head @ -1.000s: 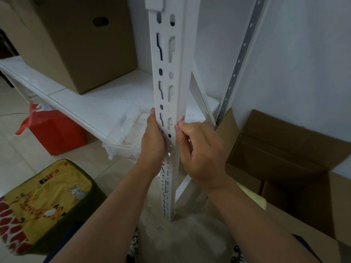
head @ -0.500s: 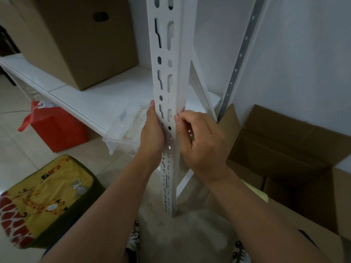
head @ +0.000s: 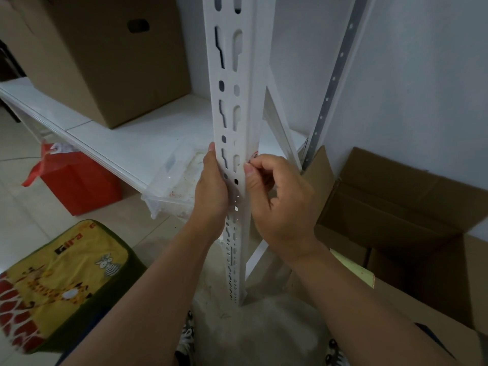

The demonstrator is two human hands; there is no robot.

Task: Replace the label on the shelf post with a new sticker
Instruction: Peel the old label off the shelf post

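A white slotted shelf post [head: 235,83] rises through the middle of the view. My left hand [head: 212,186] presses flat against the post's left edge, fingers together. My right hand [head: 277,199] is curled against the post's right face, thumb and fingertips pinched at a small white and red label [head: 253,156] stuck there. Only the label's upper corner shows above my fingers; the remainder is hidden behind them.
A closed cardboard box [head: 105,56] stands on the white shelf [head: 126,143]. A clear plastic tub [head: 174,186] juts from the shelf edge. On the floor are a red bag [head: 76,186], a yellow giraffe-print stool [head: 60,281] and an open cardboard box [head: 412,220].
My right fingers have curled tighter onto the label's edge. The view has drifted slightly; my left hand stays on the post.
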